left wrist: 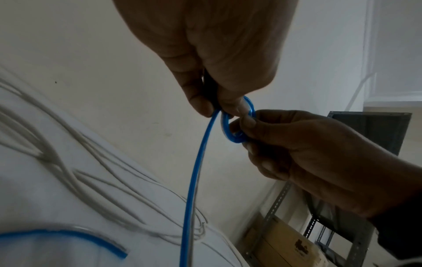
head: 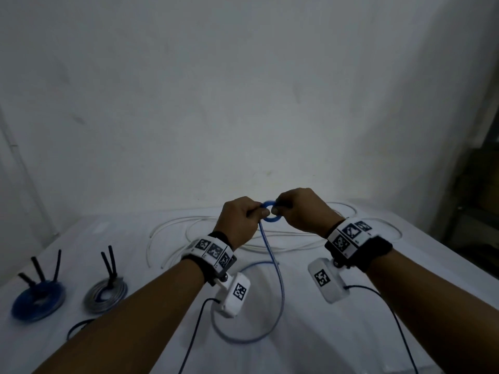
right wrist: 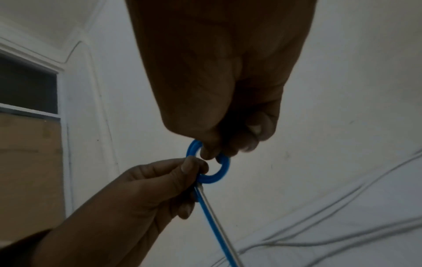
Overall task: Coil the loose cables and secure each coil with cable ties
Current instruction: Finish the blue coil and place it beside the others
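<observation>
A blue cable [head: 272, 261] rises from the white table [head: 337, 333] into a small tight coil [head: 270, 211] held in the air between both hands. My left hand [head: 243, 217] pinches the coil [left wrist: 237, 124] on its left side where the cable [left wrist: 194, 180] leaves it. My right hand [head: 299, 209] pinches the coil's right side, thumb and fingers curled round the ring [right wrist: 211, 163]. The rest of the blue cable loops on the table below [head: 251, 338]. A loose white cable [head: 205, 233] lies in wide loops behind the hands.
Two finished coils lie at the table's left, a blue one [head: 37, 298] and a grey one [head: 106, 291], each with black ties sticking up. A metal shelf with a cardboard box [left wrist: 285, 243] stands to the right of the table. A white wall rises behind.
</observation>
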